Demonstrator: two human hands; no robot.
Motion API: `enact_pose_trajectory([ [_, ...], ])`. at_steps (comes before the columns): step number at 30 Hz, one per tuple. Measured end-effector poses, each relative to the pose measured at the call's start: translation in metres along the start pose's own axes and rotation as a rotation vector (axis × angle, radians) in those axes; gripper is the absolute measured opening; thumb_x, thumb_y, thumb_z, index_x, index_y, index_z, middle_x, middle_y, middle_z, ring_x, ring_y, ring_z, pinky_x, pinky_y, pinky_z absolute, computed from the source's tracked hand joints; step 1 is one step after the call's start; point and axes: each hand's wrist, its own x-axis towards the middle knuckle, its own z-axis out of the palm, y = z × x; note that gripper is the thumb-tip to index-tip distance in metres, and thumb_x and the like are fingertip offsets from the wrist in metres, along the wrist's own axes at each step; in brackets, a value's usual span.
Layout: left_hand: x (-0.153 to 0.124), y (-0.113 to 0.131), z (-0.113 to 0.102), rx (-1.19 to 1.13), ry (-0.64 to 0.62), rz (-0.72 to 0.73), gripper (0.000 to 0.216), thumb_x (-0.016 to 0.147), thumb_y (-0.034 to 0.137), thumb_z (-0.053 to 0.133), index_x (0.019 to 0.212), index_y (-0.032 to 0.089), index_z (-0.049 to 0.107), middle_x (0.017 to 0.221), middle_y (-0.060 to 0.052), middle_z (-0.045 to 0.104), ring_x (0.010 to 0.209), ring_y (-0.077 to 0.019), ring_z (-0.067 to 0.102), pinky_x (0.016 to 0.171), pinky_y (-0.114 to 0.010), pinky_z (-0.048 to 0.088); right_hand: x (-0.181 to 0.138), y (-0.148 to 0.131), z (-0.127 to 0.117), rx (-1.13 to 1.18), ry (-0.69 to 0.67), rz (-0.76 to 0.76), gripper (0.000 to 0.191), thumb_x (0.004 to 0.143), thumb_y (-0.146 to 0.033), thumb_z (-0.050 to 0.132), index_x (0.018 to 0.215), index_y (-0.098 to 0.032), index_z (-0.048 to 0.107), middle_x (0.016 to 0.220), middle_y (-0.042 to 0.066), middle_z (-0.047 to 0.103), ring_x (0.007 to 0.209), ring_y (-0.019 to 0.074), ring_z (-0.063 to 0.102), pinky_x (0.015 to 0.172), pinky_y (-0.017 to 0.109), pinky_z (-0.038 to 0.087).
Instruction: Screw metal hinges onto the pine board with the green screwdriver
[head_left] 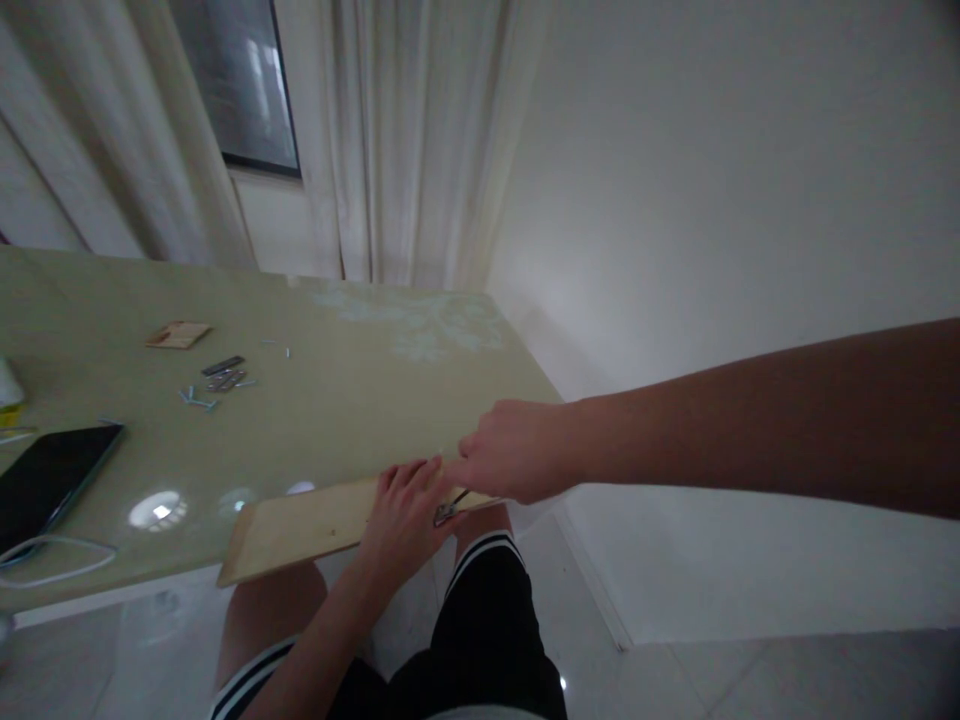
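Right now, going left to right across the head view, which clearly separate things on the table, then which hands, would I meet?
Dark-screened device, wood piece, small metal bit, left hand, right hand.

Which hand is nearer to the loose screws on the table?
Left. The left hand rests on the wooden board, right of the loose screws; the right hand is farther right, near the board's right end.

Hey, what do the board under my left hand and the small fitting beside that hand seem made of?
Board: probably wood, matte, going by its pale tan face and darker knot-like spot; solid or plywood, I can't tell.

Small fitting: likely metal, shiny, judging by its silvery glints; which metal is unclear.
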Motion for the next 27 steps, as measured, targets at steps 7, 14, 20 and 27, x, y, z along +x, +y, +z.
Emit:
enact_pose_trajectory([
  [7,0.001,0.000,0.000,-0.003,-0.011,-0.002,0.027,0.084,0.037,0.085,0.109,0.027,0.077,0.140,-0.011,0.071,0.124,-0.0369,0.065,0.104,-0.055,0.047,-0.006,0.002,0.008,0.206,-0.049,0.293,0.021,0.094,-0.030,0.071,0.106,-0.014,0.077,0.096,0.014,0.080,0.081,0.0226,0.072,0.059,0.029,0.041],
  [14,0.001,-0.001,0.001,-0.010,-0.026,-0.014,0.027,0.085,0.038,0.086,0.108,0.027,0.077,0.140,-0.011,0.071,0.125,-0.0367,0.065,0.105,-0.055,0.047,-0.009,-0.006,0.002,0.055,0.025,0.138,0.020,0.099,-0.024,0.064,0.114,-0.017,0.075,0.106,0.013,0.078,0.084,0.0231,0.074,0.057,0.029,0.039],
  [20,0.001,0.001,0.001,-0.003,0.003,-0.020,0.024,0.087,0.040,0.082,0.106,0.025,0.078,0.137,-0.012,0.073,0.124,-0.0364,0.065,0.105,-0.054,0.046,-0.001,-0.008,-0.007,0.029,0.012,0.081,0.016,0.098,-0.022,0.063,0.100,-0.015,0.078,0.090,0.014,0.078,0.082,0.0241,0.074,0.061,0.031,0.044],
  [27,-0.002,-0.005,0.004,0.017,-0.004,0.054,0.034,0.084,0.028,0.085,0.117,0.026,0.075,0.145,-0.012,0.068,0.133,-0.0370,0.061,0.109,-0.056,0.046,0.003,0.001,-0.003,0.085,0.080,0.228,0.024,0.094,-0.031,0.068,0.111,-0.015,0.075,0.096,0.015,0.079,0.082,0.0271,0.075,0.059,0.031,0.043],
])
